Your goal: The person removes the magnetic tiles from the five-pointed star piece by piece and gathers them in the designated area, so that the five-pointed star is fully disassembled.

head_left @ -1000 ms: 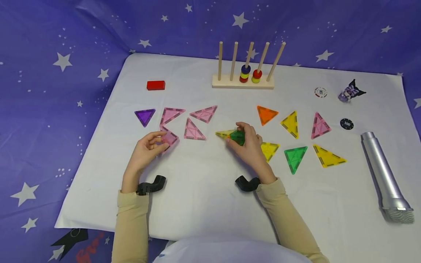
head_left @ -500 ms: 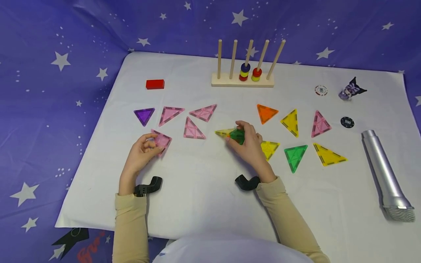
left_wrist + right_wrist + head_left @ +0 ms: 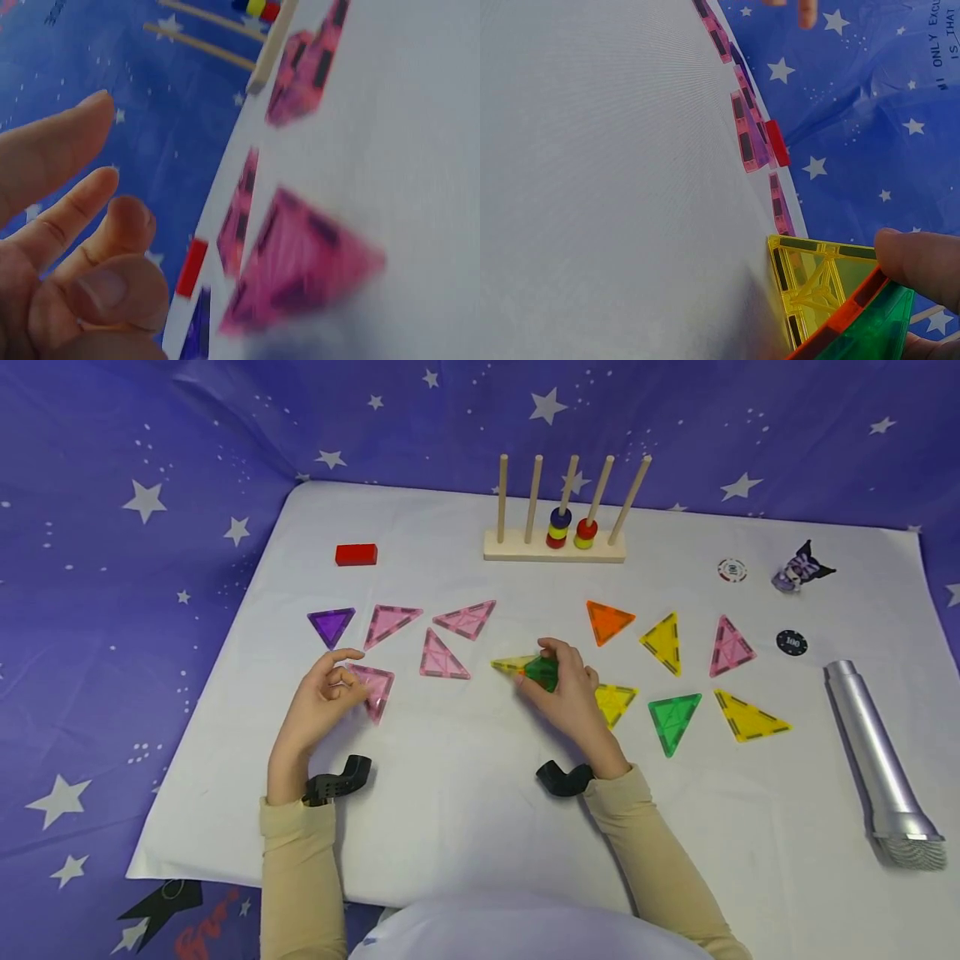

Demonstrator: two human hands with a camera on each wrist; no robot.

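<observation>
My left hand (image 3: 318, 702) hovers by a pink triangular magnetic tile (image 3: 376, 687), its fingers loosely bent. In the left wrist view that pink tile (image 3: 304, 262) lies on the table apart from the fingertips. Pinched in my right hand (image 3: 570, 693) is a joined set of triangular magnetic tiles. The set shows a yellow tile (image 3: 817, 281), an orange edge (image 3: 844, 315) and a green tile (image 3: 877, 322), and it stands tilted up from the table. The hand hides part of the set. Just right of that hand lies a yellow tile (image 3: 617, 703).
More pink tiles (image 3: 442, 656) and a purple tile (image 3: 332, 627) lie left; orange (image 3: 608, 622), green (image 3: 673, 722) and yellow tiles (image 3: 663, 645) lie right. Behind stand a peg rack (image 3: 555, 547) and red block (image 3: 356, 555). A silver microphone (image 3: 877, 760) lies far right.
My left hand has drawn the pink tile left and toward me, away from the pink tile behind it, and let go. The right hand has stayed put with its tiles.
</observation>
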